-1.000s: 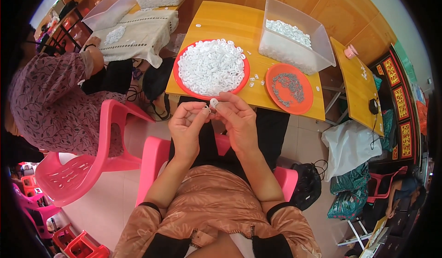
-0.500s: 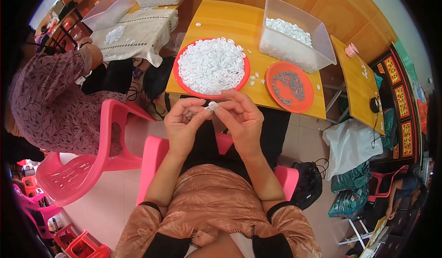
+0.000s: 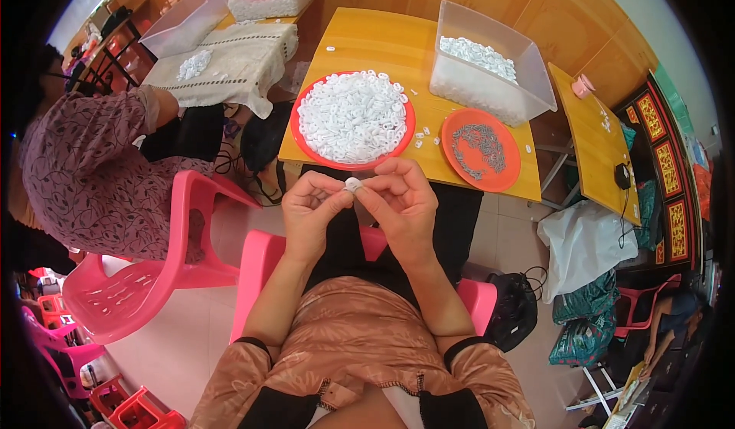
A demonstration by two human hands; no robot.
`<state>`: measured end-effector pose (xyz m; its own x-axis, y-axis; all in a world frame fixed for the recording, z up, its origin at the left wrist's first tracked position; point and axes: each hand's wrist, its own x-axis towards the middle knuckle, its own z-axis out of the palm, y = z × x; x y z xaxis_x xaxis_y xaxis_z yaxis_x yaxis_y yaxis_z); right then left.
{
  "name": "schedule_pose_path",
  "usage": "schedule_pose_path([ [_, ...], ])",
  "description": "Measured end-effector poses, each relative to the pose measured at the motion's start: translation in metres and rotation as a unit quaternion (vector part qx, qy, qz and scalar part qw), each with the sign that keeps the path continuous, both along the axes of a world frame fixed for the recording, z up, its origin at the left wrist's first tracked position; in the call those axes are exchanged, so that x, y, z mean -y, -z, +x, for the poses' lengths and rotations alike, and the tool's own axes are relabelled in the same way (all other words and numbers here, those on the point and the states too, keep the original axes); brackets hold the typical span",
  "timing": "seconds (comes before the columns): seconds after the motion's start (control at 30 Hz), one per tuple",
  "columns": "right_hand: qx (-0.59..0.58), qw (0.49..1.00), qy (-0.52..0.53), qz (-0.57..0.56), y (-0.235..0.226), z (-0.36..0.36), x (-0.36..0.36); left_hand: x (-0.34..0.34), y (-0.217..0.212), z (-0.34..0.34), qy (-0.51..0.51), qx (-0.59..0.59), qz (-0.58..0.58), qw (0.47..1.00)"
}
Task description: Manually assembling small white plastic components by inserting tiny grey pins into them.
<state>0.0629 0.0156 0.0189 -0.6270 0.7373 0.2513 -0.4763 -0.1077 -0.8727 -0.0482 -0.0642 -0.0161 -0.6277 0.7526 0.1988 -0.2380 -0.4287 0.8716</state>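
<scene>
Both hands meet in front of me, just short of the table's near edge. A small white plastic piece (image 3: pixel 353 184) is pinched between the thumbs and fingertips of my left hand (image 3: pixel 308 213) and my right hand (image 3: pixel 403 213). The fingers partly cover it, so its exact shape is hard to make out. Just beyond them, a red round tray (image 3: pixel 409 134) is heaped with many similar white pieces (image 3: pixel 351 115). To its right, an orange-red plate (image 3: pixel 508 176) holds a loose scatter of thin grey metal pins, likely nails or screws (image 3: pixel 478 150).
A clear plastic bin (image 3: pixel 528 84) of white pieces stands at the back right of the yellow table (image 3: pixel 367 35). Several loose pieces lie between tray and plate. At left, a person (image 3: pixel 99 176) sits on a pink chair (image 3: pixel 180 222) beside a cloth-covered table (image 3: pixel 237 54).
My fingertips have closed in around the white piece, so less of it shows. The whole view has shifted slightly. The seated person's arm at left has moved.
</scene>
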Motion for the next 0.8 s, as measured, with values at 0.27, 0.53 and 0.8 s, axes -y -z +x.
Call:
schedule_pose_path([
  [0.27,0.009,1.0,0.004,0.008,0.003,0.0,0.004,-0.006,0.012,-0.003,0.029,0.047,0.05,0.997],
  [0.53,0.024,0.999,0.02,0.04,-0.003,0.005,-0.001,0.0,-0.005,0.004,-0.072,-0.11,0.02,0.991],
  [0.8,0.026,0.998,-0.054,-0.002,-0.008,0.009,-0.003,-0.003,0.0,0.004,-0.027,-0.017,0.078,0.996],
])
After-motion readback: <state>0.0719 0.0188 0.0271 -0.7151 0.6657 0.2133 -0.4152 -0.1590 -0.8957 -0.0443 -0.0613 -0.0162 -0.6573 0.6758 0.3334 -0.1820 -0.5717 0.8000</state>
